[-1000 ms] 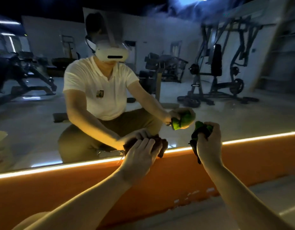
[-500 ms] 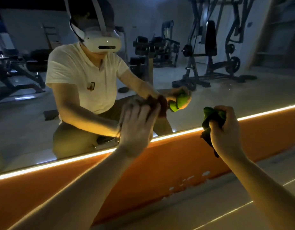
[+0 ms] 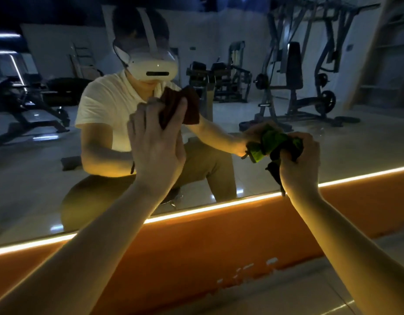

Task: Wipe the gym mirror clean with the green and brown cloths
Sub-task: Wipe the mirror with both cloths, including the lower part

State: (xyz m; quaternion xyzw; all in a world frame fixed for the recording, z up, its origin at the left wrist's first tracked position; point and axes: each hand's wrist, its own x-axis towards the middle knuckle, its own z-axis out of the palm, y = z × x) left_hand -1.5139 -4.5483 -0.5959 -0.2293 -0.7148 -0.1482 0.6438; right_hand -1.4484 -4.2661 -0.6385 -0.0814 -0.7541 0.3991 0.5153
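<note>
1. Shiny, smooth gym mirror (image 3: pixel 332 144) fills my view, with a glowing light strip (image 3: pixel 196 211) and a flat orange wall (image 3: pixel 219 242) under it.
2. My left hand (image 3: pixel 155 144) is spread nearly flat, pressing the soft brown cloth (image 3: pixel 173 105) on the glass, up high.
3. My right hand (image 3: pixel 298 160) is curled tight round the crumpled green cloth (image 3: pixel 285 144), lower down and close to the glass; I cannot tell if it touches.

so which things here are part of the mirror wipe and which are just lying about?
In the job: mirror, brown cloth pressed to it by the left hand, green cloth gripped in the right hand.
Just there: orange panel below the mirror, light strip, gym machines seen in the reflection.
</note>
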